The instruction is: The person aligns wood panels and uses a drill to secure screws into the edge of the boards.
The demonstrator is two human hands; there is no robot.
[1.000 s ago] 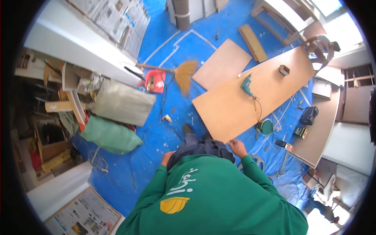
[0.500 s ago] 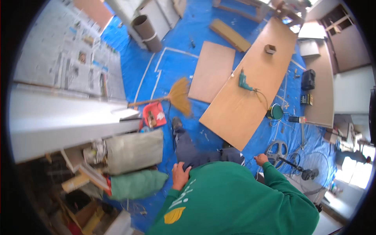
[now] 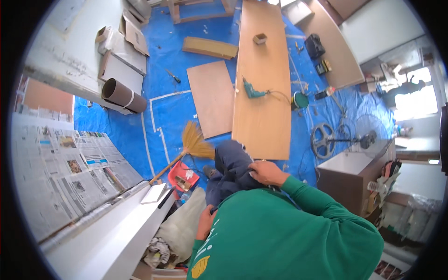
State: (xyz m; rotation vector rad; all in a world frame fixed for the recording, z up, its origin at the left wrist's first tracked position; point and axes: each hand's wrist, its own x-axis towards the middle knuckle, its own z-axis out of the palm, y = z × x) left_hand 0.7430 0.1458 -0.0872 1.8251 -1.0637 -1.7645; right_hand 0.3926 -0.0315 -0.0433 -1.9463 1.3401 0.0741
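My right hand (image 3: 269, 173) lies at the thigh of my dark blue trousers (image 3: 229, 163), its fingers curled and pinching the cloth. Lower on the left, my left hand (image 3: 205, 222) is closed at the trousers' hip, where a bit of dark cloth shows at its fingertips; the palm is turned out of sight. Beyond my knee a long wooden board (image 3: 263, 135) lies on the floor with a green power drill (image 3: 252, 89) and a small box (image 3: 260, 38) on it. A straw broom (image 3: 193, 143) leans over a red dustpan (image 3: 182, 176) to the left.
Blue sheeting (image 3: 172, 112) covers the floor. A smaller panel (image 3: 211, 100) lies beside the board, with a screwdriver (image 3: 173, 76) farther off. Left stands a newspaper-covered surface (image 3: 77, 170) and a brown roll (image 3: 123, 95). A fan (image 3: 368, 139) and a brown cabinet (image 3: 343, 182) are on the right.
My view has turned left, so the board and panel sit more upright in it. My right hand has come from out at the side to the thigh; my left hand stays by the hip.
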